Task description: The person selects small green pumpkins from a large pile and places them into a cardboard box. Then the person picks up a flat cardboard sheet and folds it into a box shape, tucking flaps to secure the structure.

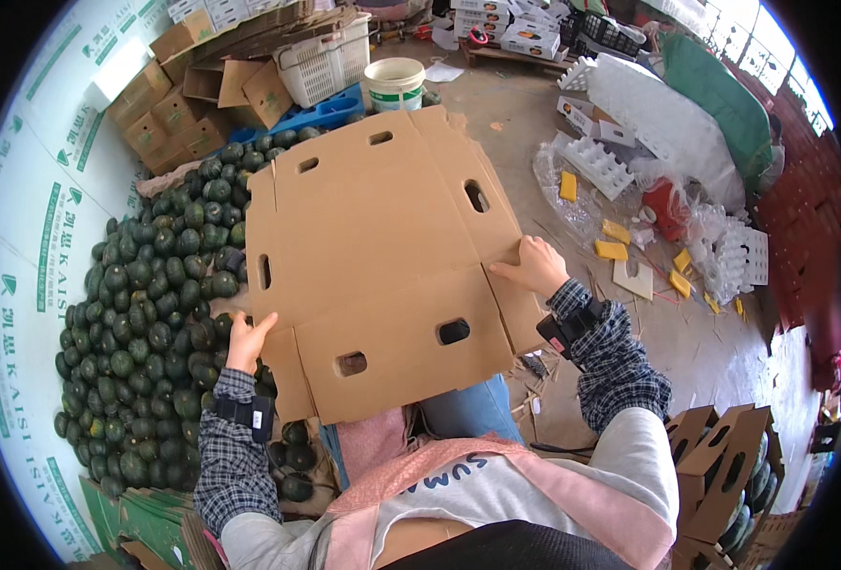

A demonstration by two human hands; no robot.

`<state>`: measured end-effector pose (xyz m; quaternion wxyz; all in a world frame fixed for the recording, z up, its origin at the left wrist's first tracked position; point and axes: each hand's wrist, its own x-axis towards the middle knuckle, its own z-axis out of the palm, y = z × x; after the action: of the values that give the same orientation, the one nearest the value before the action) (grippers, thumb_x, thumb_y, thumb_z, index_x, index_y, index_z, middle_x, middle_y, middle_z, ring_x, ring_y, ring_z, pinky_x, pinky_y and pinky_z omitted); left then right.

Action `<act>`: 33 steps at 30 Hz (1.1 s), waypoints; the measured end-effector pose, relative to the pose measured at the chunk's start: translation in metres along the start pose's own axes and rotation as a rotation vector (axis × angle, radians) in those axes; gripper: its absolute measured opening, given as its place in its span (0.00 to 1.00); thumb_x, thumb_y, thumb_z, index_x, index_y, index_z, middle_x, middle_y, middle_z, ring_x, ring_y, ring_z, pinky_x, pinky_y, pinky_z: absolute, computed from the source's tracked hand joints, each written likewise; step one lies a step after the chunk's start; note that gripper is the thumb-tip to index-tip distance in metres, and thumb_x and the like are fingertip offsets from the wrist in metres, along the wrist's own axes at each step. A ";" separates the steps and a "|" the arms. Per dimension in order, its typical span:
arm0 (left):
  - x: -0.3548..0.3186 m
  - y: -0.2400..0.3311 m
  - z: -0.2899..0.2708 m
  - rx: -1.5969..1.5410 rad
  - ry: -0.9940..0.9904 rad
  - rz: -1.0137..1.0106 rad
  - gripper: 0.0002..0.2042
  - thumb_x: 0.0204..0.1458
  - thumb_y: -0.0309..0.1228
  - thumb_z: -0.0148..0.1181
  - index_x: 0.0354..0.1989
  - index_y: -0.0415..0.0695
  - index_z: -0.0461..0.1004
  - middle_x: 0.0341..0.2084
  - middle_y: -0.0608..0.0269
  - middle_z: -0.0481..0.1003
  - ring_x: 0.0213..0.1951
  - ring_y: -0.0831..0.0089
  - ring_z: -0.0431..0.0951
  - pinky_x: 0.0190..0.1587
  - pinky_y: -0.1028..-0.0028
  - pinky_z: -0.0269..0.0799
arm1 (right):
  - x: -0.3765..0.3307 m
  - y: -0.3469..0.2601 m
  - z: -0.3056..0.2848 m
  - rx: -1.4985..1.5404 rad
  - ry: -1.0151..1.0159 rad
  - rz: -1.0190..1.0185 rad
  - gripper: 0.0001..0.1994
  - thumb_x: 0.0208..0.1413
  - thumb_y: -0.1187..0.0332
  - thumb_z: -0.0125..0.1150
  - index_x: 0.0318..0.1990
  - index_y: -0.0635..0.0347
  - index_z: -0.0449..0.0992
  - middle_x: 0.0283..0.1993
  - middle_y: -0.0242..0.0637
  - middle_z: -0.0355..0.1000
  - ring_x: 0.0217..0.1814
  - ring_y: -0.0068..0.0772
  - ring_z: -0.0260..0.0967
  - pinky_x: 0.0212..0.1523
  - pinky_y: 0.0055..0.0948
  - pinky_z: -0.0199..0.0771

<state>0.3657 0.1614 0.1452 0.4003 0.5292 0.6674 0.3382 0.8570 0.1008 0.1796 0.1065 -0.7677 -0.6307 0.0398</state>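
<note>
Head view: a flat brown cardboard blank with oblong cut-outs is held in front of the person, above the jeans, the left hand grasping its left edge near the close corner and the right hand grasping its right edge, some fingers hidden. Dark green squashes lie heaped to the left; a white bucket stands beyond the blank, and yellow blocks lie on the floor at right.
</note>
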 end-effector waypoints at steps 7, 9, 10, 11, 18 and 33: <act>-0.008 0.006 -0.025 -0.514 -0.220 -0.307 0.14 0.57 0.35 0.59 0.44 0.36 0.74 0.40 0.60 0.76 0.44 0.73 0.76 0.45 0.71 0.72 | 0.021 0.002 -0.027 0.220 -0.334 0.195 0.30 0.44 0.41 0.64 0.31 0.67 0.81 0.30 0.47 0.78 0.35 0.44 0.78 0.36 0.39 0.78; -0.017 0.014 -0.023 -0.503 -0.216 -0.285 0.13 0.58 0.33 0.58 0.46 0.36 0.74 0.41 0.61 0.76 0.45 0.72 0.76 0.46 0.71 0.72 | 0.023 0.003 -0.023 0.171 -0.310 0.151 0.28 0.45 0.42 0.63 0.32 0.65 0.82 0.27 0.45 0.78 0.30 0.43 0.78 0.32 0.37 0.79; -0.019 0.016 -0.022 -0.493 -0.223 -0.265 0.14 0.58 0.32 0.57 0.48 0.36 0.73 0.43 0.61 0.76 0.47 0.72 0.75 0.47 0.71 0.71 | 0.022 0.002 -0.026 0.154 -0.308 0.131 0.28 0.45 0.42 0.63 0.32 0.64 0.82 0.27 0.44 0.78 0.30 0.43 0.78 0.31 0.37 0.79; -0.019 0.020 -0.023 -0.467 -0.225 -0.237 0.14 0.58 0.32 0.57 0.48 0.36 0.73 0.43 0.61 0.76 0.47 0.72 0.75 0.48 0.71 0.70 | 0.021 0.000 -0.029 0.136 -0.305 0.115 0.28 0.45 0.42 0.63 0.32 0.64 0.82 0.26 0.44 0.78 0.29 0.42 0.78 0.31 0.37 0.79; -0.012 0.016 -0.053 -0.473 -0.293 -0.228 0.11 0.57 0.29 0.57 0.47 0.41 0.72 0.46 0.63 0.75 0.50 0.71 0.73 0.50 0.66 0.68 | 0.036 0.002 -0.053 0.118 -0.342 0.050 0.31 0.45 0.41 0.62 0.18 0.68 0.78 0.17 0.45 0.73 0.19 0.35 0.76 0.19 0.30 0.75; 0.005 0.002 -0.064 -0.510 -0.269 -0.492 0.15 0.60 0.38 0.53 0.50 0.42 0.71 0.45 0.60 0.71 0.50 0.70 0.70 0.56 0.64 0.66 | 0.040 0.010 -0.070 0.326 -0.379 0.295 0.24 0.41 0.48 0.67 0.26 0.66 0.78 0.25 0.43 0.75 0.26 0.36 0.76 0.24 0.32 0.79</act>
<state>0.3092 0.1654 0.1746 0.6725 0.2760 0.6103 0.3148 0.8887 0.1298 0.2488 0.1018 -0.8027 -0.5061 0.2986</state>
